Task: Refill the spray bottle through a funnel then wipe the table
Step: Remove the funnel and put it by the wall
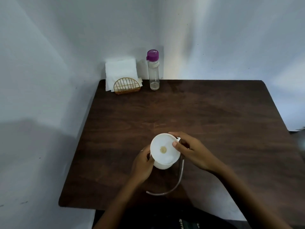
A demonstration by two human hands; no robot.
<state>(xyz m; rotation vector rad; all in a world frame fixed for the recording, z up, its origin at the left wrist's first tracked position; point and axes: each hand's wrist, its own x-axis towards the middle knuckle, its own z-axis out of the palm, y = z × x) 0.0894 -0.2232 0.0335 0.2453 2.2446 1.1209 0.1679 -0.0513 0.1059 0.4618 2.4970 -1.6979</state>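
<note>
White plastic funnel [165,150] at counter's [231,113] six o'clock: light, rigid, tippy. Left hand [143,164] grips its underside, right hand [189,149] pinches the rim; rim hold seems steadiest.

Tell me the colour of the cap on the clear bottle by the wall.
Purple cap, seen clearly in the head view.

A: Any text, label or nr to read here?
B: No, nothing readable. The clear bottle [154,75] with purple cap has small marks on the glass, but too blurred to tell.
A: And the funnel [164,150]?
B: Plain white, no print.
</note>
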